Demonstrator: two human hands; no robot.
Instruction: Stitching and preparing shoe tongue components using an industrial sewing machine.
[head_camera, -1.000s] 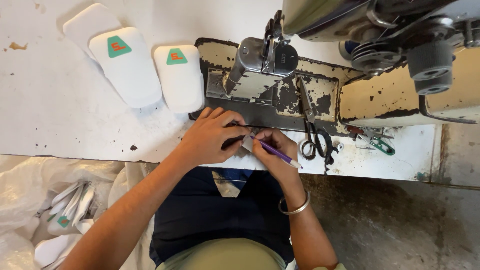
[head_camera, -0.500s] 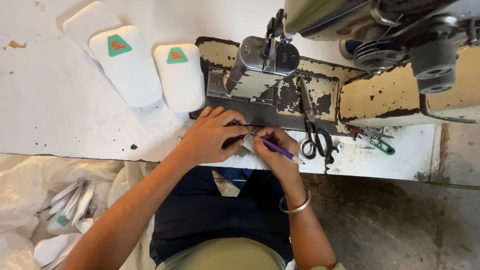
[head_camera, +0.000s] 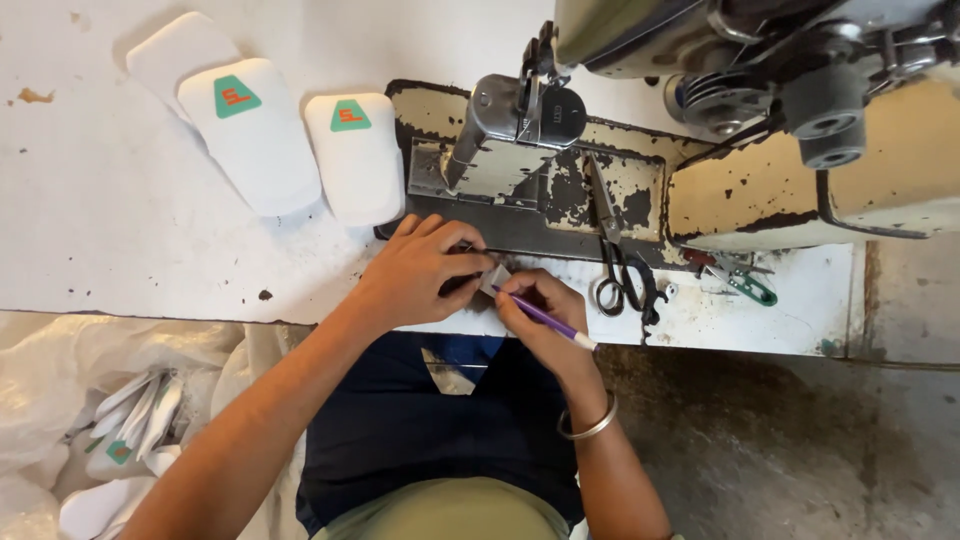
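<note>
the left hand (head_camera: 420, 275) lies flat-fingered on the white worn table (head_camera: 130, 220), its fingertips pressing down a small pale piece of material (head_camera: 495, 280) right at the front edge of the chipped cream sewing machine bed (head_camera: 560, 190). the right hand (head_camera: 540, 315) is curled shut around a slim purple pen (head_camera: 545, 320), tip toward the small piece and the white cap end pointing back and to the right. the two hands meet over the piece, so it sits between them, just ahead of the person's body; most of it is hidden under the fingers and its long axis cannot be told. the left hand covers more of it, while the pen tip reaches it from the right.

black-handled scissors (head_camera: 620, 270) lie just right of the right hand, blades pointing away. two white padded tongue-shaped pieces with green and orange patches (head_camera: 290, 150) lie well to the left on the table. a silver bangle (head_camera: 590, 425) circles the right wrist.
</note>
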